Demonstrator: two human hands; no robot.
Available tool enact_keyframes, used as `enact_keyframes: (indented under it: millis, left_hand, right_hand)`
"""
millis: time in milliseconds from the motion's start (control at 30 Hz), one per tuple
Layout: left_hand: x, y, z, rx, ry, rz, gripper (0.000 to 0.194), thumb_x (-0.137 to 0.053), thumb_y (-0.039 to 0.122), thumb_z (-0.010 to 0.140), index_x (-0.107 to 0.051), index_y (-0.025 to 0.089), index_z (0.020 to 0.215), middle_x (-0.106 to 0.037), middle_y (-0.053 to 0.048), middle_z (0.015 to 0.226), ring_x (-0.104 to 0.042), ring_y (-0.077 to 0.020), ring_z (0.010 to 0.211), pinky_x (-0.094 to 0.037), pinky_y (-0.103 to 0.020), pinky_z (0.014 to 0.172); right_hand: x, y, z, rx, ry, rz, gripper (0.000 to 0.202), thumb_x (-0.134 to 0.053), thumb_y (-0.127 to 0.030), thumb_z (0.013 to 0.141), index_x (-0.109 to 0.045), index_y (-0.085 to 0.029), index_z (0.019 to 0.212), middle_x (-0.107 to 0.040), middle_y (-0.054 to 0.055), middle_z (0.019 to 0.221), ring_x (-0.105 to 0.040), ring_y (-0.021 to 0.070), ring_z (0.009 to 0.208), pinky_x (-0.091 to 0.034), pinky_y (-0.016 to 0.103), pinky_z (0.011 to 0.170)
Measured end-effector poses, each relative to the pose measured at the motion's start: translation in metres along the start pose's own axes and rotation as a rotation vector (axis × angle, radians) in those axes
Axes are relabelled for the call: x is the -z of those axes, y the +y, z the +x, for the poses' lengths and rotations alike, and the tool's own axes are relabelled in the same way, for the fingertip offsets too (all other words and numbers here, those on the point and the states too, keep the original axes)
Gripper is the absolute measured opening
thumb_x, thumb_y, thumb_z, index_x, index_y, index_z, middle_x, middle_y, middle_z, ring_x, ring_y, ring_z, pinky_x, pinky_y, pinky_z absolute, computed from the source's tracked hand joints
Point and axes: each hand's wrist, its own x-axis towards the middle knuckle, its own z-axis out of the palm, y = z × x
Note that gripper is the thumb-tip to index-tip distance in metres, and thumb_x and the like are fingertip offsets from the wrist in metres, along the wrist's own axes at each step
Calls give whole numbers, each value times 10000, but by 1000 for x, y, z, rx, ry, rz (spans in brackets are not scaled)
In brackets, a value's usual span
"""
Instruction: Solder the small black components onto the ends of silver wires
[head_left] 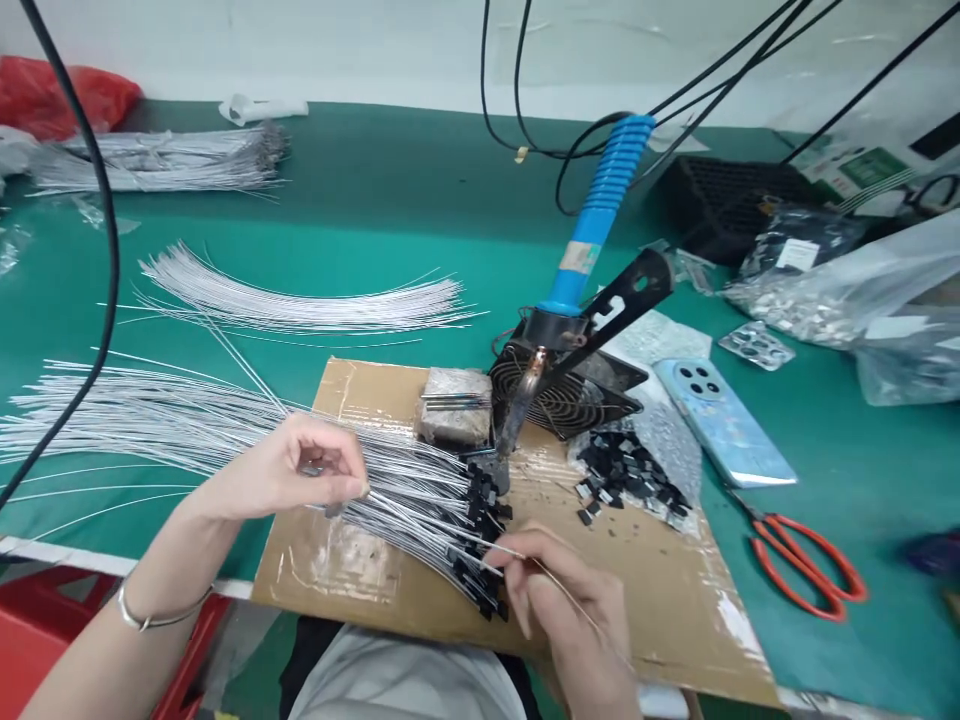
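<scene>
Pinched thumb to forefinger, left hand (322, 465) closed on a white wire (487, 543); right hand (566, 590) grips the same wire further along, seemingly to hold that stretch straight. A thin strand (576, 606) trails over the right fingers; cannot tell whether it is a 2nd piece. Wire passes above a bundle (405, 480) lying on cardboard (645, 610), black ends (484, 490) gathered to the right, tails spilling left onto the green table (420, 210); ends kept together probably for easy sorting. Cardboard likely guards the tabletop. Blue-handled iron (607, 200) stands tilted, tip down near the black ends, perhaps mounted so that 2 hands stay free. Fan (540, 390) just behind it, maybe for fumes. Loose black pieces (630, 470) heaped beyond the right hand, presumably for easy reach. Scissors (810, 560) and phone (724, 420) lie off the cardboard, at right. Another bundle (315, 305), curved, lies behind.
</scene>
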Motion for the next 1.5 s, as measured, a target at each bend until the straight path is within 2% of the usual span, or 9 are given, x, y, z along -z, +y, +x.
enact_keyframes:
  millis: [167, 500, 600, 767, 967, 1067, 1167, 1333, 1500]
  left_hand:
    - [-4, 0, -3, -33, -41, -24, 154, -741, 230, 904, -767, 178, 761, -686, -9, 637, -561, -114, 567, -448, -217, 544]
    - [7, -7, -2, -71, -29, -1, 151, -743, 230, 926, -777, 174, 790, -753, -104, 983, -645, -139, 711, -512, -232, 600]
    - [8, -8, -4, -52, -27, -26, 199, -732, 258, 938, -752, 173, 759, -759, -109, 892, -675, -172, 719, -514, -248, 565]
    - [10, -5, -6, -60, -50, -17, 258, -687, 219, 967, -698, 204, 710, -661, -53, 536, -712, -273, 989, -565, -337, 795]
    - [14, 5, -7, -44, -68, 149, 300, -634, 250, 981, -664, 200, 687, -713, -54, 654, -721, -224, 853, -550, -286, 713]
    - [-6, 18, -7, 18, 43, 394, 130, -629, 271, 976, -726, 196, 1019, -756, -43, 838, -684, -171, 710, -510, -257, 618]
    - [-44, 32, -4, -1, 27, 497, 275, -606, 306, 997, -667, 217, 1250, -763, -57, 1019, -699, -188, 788, -501, -277, 661]
    - [-95, 37, 7, 19, -32, 413, 189, -506, 182, 1018, -692, 208, 1041, -643, -3, 779, -582, -166, 708, -431, -280, 670]
    - [-105, 24, 14, 160, 22, 113, 193, -550, 250, 999, -653, 193, 846, -463, 53, 646, -364, -117, 576, -271, -256, 523]
  right_hand:
    - [-11, -4, 4, -88, 13, 3, 304, -803, -371, 853, -702, -185, 634, -515, -24, 661, -369, 74, 507, -183, 253, 452]
    - [-8, 0, 6, -66, 64, 28, 286, -826, -342, 836, -692, -208, 621, -513, -39, 611, -427, 91, 517, -252, 277, 525]
    - [-8, 0, 6, -54, 68, 16, 283, -816, -348, 850, -694, -211, 635, -516, -42, 628, -424, 86, 505, -248, 279, 518]
    - [-7, 2, 6, -23, 47, -20, 312, -778, -352, 900, -664, -208, 648, -519, -37, 638, -436, 98, 533, -281, 275, 524]
    - [-6, 5, 7, 69, -28, -109, 305, -715, -300, 955, -646, -208, 672, -516, -34, 642, -453, 113, 586, -325, 270, 559]
    - [-6, 8, 7, 108, -53, -158, 297, -688, -283, 981, -656, -207, 695, -511, -31, 652, -467, 117, 600, -335, 269, 567]
    - [-6, 11, 7, 145, -62, -201, 276, -667, -274, 999, -673, -207, 731, -513, -28, 663, -479, 121, 608, -336, 268, 566]
    - [0, 13, 6, 210, -64, -274, 225, -662, -234, 997, -684, -212, 774, -509, -37, 675, -476, 112, 593, -333, 260, 562]
    - [-1, 15, 7, 165, -56, -240, 240, -667, -264, 1001, -699, -214, 769, -526, -35, 673, -486, 108, 585, -337, 259, 558]
